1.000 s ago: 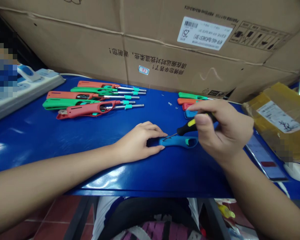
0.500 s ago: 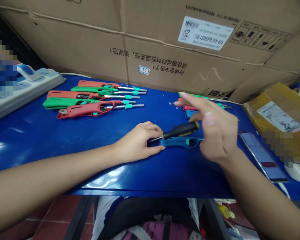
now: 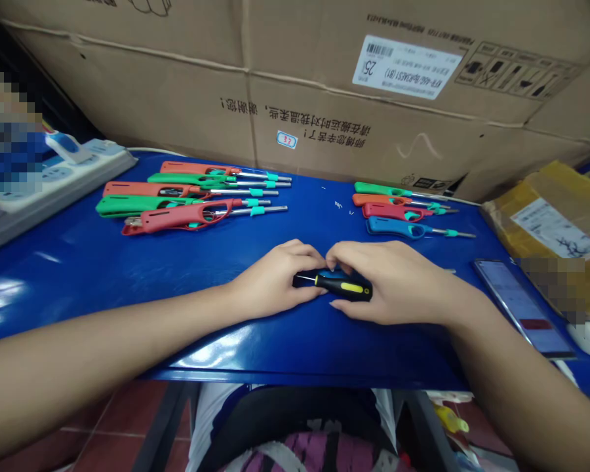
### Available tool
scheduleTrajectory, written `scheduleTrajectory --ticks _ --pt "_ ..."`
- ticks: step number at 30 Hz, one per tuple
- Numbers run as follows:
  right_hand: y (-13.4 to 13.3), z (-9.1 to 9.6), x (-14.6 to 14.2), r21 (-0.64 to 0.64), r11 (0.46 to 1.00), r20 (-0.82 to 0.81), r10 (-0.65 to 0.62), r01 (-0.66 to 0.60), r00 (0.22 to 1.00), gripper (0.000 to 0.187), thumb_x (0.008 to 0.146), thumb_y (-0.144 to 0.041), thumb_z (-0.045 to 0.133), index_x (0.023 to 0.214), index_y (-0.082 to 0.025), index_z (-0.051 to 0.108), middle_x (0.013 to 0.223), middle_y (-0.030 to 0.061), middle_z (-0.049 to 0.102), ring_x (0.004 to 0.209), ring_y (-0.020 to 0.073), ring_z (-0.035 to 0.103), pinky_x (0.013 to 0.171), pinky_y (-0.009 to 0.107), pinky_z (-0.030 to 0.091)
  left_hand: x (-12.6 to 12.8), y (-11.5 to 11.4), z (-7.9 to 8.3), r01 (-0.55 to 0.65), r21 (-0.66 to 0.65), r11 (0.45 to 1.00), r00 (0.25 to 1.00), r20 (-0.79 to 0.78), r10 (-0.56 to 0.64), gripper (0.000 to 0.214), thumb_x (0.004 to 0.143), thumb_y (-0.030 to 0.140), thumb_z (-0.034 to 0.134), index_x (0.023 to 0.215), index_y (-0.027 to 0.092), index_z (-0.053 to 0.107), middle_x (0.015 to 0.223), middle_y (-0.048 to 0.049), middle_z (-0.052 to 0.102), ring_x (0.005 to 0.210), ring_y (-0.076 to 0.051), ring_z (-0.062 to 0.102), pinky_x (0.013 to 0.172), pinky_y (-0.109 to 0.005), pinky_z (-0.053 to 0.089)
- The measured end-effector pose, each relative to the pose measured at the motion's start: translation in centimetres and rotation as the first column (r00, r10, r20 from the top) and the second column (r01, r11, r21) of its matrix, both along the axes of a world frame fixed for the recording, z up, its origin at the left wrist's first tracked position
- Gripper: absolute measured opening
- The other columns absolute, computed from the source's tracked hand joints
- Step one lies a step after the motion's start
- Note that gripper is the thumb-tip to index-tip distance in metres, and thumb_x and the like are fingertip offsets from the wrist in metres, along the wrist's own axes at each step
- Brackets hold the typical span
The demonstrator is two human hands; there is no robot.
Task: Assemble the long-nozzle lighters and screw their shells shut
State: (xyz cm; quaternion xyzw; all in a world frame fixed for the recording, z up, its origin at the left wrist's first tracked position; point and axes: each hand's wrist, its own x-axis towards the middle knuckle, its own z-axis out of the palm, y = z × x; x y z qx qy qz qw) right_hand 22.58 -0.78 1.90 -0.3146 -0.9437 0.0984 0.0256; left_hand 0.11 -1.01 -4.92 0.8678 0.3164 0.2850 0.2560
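My left hand (image 3: 270, 280) rests on the blue table (image 3: 255, 347), its thumb and fingers closed about the butt end of a blue lighter (image 3: 330, 273). A dark piece at that end shows between them. My right hand (image 3: 398, 283) is curled round the black and yellow handle of a screwdriver (image 3: 345, 287), its thin shaft pointing left toward my left hand. Most of the lighter is hidden under the right hand; its metal tip (image 3: 451, 270) peeks out beyond the wrist.
Several orange, green and red lighters (image 3: 187, 219) lie at back left; a blue lighter (image 3: 398, 227) and others lie at back right. A power strip (image 3: 54, 177) is at left. Behind stands a large carton (image 3: 177, 85). A phone (image 3: 521, 305) and taped parcel (image 3: 545, 229) are at right.
My right hand has come down and left, from spread fingers above the screwdriver handle to a grip around it. The handle has tilted lower. My left hand has barely moved.
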Motion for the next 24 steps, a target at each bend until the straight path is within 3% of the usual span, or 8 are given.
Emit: scheduleTrajectory --ticks 4,7,9,11,14,18,21,24 --pt "0.6 0.5 0.8 -0.142 0.990 0.050 0.012 -0.005 0.999 0.015 0.082 -0.014 0.062 0.095 -0.022 0.062 0.092 0.0011 0.071 0.075 0.0165 0.063 0.063 0.027 0.040 0.0 -0.1 0.2 -0.005 -0.019 1.000 1.000 0.007 0.005 0.025 0.089 0.021 0.072 0.114 0.017 0.073 0.109 -0.0061 0.073 0.103 -0.022 0.064 0.095 -0.037 0.051" --pt "0.7 0.9 1.2 -0.215 0.974 -0.118 0.041 -0.066 0.992 0.020 0.087 -0.015 0.062 0.105 -0.022 0.068 0.096 0.0012 0.074 0.080 0.0155 0.067 0.068 0.026 0.047 0.1 -0.1 0.2 -0.013 -0.020 1.000 1.000 0.012 0.013 0.023 0.089 0.021 0.072 0.111 0.017 0.073 0.109 -0.0064 0.073 0.103 -0.022 0.064 0.095 -0.037 0.051" --pt "0.6 1.1 1.3 -0.191 0.977 -0.289 0.042 -0.100 0.956 0.021 0.089 -0.021 0.066 0.110 -0.022 0.069 0.098 0.0015 0.076 0.083 0.0156 0.070 0.071 0.026 0.051 0.1 -0.1 0.2 -0.016 -0.008 1.000 1.000 0.013 0.016 0.020 0.088 0.023 0.073 0.107 0.016 0.074 0.108 -0.0072 0.073 0.103 -0.022 0.065 0.094 -0.037 0.052" --pt "0.5 1.3 1.2 -0.120 0.992 -0.468 -0.021 -0.040 0.884 0.018 0.088 -0.030 0.072 0.105 -0.022 0.070 0.094 0.0018 0.076 0.082 0.0165 0.071 0.069 0.027 0.054 0.1 -0.1 0.1 -0.021 0.002 1.000 1.000 0.012 0.021 0.021 0.088 0.025 0.074 0.107 0.016 0.074 0.109 -0.0076 0.073 0.103 -0.023 0.065 0.094 -0.038 0.052" --pt "0.5 1.1 0.9 -0.048 0.996 -0.714 -0.091 0.081 0.694 0.015 0.091 -0.038 0.071 0.093 -0.023 0.069 0.086 0.0009 0.073 0.067 0.0150 0.067 0.056 0.027 0.054 0.1 -0.1 0.1 -0.019 0.002 1.000 1.000 0.012 0.019 0.028 0.088 0.026 0.075 0.115 0.019 0.072 0.112 -0.0066 0.073 0.105 -0.022 0.065 0.097 -0.039 0.052" --pt "0.4 0.2 0.3 -0.143 0.977 -0.864 -0.200 0.156 0.462 0.021 0.098 -0.046 0.059 0.098 -0.026 0.063 0.095 0.0019 0.070 0.055 0.0125 0.064 0.045 0.028 0.054 0.1 -0.1 0.2 -0.018 -0.008 1.000 1.000 0.010 0.018 0.033 0.088 0.026 0.075 0.120 0.019 0.071 0.113 -0.0068 0.073 0.105 -0.022 0.065 0.097 -0.039 0.051" --pt "0.1 -0.3 -0.2 -0.180 0.961 -0.882 -0.253 0.212 0.398 0.021 0.098 -0.046 0.059 0.096 -0.025 0.061 0.087 0.0010 0.069 0.055 0.0138 0.065 0.045 0.028 0.055 0.1 -0.1 0.3 -0.019 -0.007 1.000 1.000 0.008 0.019 0.031 0.088 0.026 0.075 0.118 0.018 0.072 0.113 -0.0071 0.074 0.105 -0.022 0.065 0.097 -0.039 0.052" --pt "-0.1 -0.7 -0.5 -0.161 0.960 -0.875 -0.246 0.230 0.416 0.022 0.098 -0.045 0.061 0.092 -0.024 0.060 0.080 -0.0006 0.068 0.051 0.0126 0.064 0.042 0.027 0.052 0.1 -0.1 0.3 -0.011 0.006 1.000 1.000 0.008 0.011 0.033 0.089 0.025 0.075 0.120 0.017 0.072 0.112 -0.0076 0.074 0.105 -0.022 0.066 0.098 -0.039 0.051"
